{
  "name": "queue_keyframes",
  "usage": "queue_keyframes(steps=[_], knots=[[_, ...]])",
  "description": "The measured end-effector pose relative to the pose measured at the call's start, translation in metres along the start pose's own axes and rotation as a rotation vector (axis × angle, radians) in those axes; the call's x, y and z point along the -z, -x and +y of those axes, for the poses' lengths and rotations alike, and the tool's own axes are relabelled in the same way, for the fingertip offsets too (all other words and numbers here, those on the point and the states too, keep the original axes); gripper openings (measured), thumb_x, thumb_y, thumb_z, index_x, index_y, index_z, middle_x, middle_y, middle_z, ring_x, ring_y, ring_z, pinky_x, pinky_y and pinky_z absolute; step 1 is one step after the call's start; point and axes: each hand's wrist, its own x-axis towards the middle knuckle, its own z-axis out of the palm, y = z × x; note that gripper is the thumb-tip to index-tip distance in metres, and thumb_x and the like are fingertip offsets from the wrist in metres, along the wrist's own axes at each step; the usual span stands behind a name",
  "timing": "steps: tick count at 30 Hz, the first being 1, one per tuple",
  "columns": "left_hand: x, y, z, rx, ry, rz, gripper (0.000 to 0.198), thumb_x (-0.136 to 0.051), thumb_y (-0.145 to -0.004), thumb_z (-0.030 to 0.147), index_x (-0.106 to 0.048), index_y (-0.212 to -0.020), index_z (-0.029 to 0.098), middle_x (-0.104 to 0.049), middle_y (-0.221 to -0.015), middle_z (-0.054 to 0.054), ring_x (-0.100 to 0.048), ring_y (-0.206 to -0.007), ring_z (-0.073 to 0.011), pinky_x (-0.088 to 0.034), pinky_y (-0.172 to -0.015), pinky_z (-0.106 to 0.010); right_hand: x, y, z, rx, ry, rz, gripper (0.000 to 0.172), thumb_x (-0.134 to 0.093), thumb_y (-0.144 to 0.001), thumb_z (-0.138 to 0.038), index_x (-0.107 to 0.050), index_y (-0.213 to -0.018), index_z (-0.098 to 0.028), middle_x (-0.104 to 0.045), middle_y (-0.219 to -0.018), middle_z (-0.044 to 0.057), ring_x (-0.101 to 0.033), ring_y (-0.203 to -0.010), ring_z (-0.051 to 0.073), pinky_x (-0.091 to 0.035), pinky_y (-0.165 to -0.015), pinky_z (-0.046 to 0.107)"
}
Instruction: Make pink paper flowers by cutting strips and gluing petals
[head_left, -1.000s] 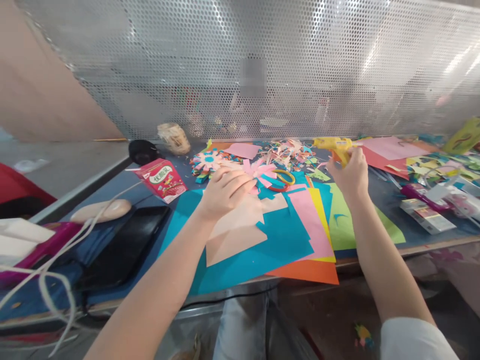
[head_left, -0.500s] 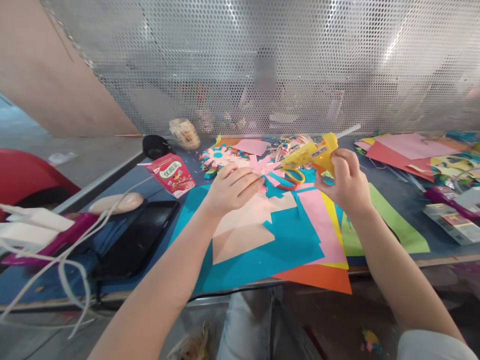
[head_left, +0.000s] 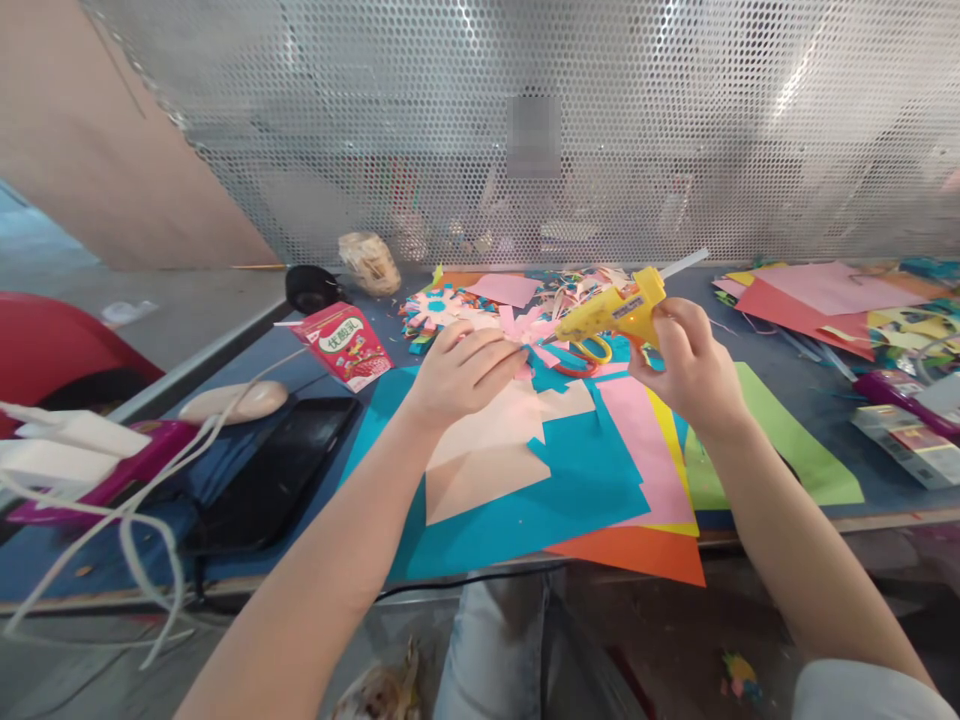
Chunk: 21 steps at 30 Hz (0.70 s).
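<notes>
My right hand (head_left: 686,360) is wrapped round a yellow glue gun (head_left: 611,308), with a clear glue stick out of its back. The gun's nozzle points left, at a pink paper flower (head_left: 526,328). My left hand (head_left: 472,370) is closed at the flower's left side, its fingertips holding the flower's edge. Scissors (head_left: 589,352) with red and yellow handles lie under the gun. Below the hands, pale pink paper pieces (head_left: 480,470) rest on a blue sheet (head_left: 585,500). A second flower (head_left: 437,308) with a blue centre sits behind my left hand.
A red drink carton (head_left: 346,346), a phone (head_left: 277,475), a mouse (head_left: 234,402) and white cables are at the left. A jar (head_left: 370,264) stands behind. Green paper (head_left: 795,440), more coloured sheets (head_left: 825,300) and a small box (head_left: 904,445) lie right. A perforated metal panel (head_left: 450,120) rises behind.
The glue gun and my right hand have moved slightly left, and the nozzle is closer to the pink flower. My left hand has barely moved.
</notes>
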Motion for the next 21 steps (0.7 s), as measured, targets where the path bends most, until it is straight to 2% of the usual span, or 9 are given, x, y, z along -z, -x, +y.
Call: queue_keyframes(steps=[4,10,21], knots=[[0.0004,-0.0037,0.0006,-0.031,-0.037,0.06,0.015,-0.056,-0.083,0.013,-0.06,-0.096,0.021,-0.071,-0.088,0.0,-0.063,-0.083,-0.0145,-0.043,-0.076,-0.031,0.0003,0.0002,0.0001,-0.008,-0.005,-0.01,0.026,-0.046,-0.082,-0.019,-0.046,-0.108,-0.013,-0.06,-0.102,0.017,-0.062,-0.092,0.023,-0.055,-0.052,0.026],[0.0,-0.0003,-0.001,0.013,0.023,0.029,0.023,-0.056,-0.083,0.012,-0.059,-0.102,0.024,-0.071,-0.091,-0.001,-0.063,-0.088,-0.0154,-0.041,-0.078,-0.032,0.0019,0.0009,0.0006,-0.017,0.032,-0.04,0.025,-0.046,-0.082,-0.019,-0.047,-0.107,-0.013,-0.06,-0.1,0.016,-0.063,-0.088,0.022,-0.054,-0.05,0.026],[-0.0009,0.0001,-0.0031,0.001,-0.003,0.044,0.021,-0.058,-0.082,0.013,-0.06,-0.1,0.022,-0.071,-0.089,-0.001,-0.061,-0.089,-0.0149,-0.041,-0.078,-0.031,0.0067,-0.0006,0.0021,-0.027,0.04,-0.084,0.024,-0.044,-0.084,-0.02,-0.051,-0.106,-0.015,-0.061,-0.101,0.014,-0.063,-0.081,0.018,-0.052,-0.051,0.025]])
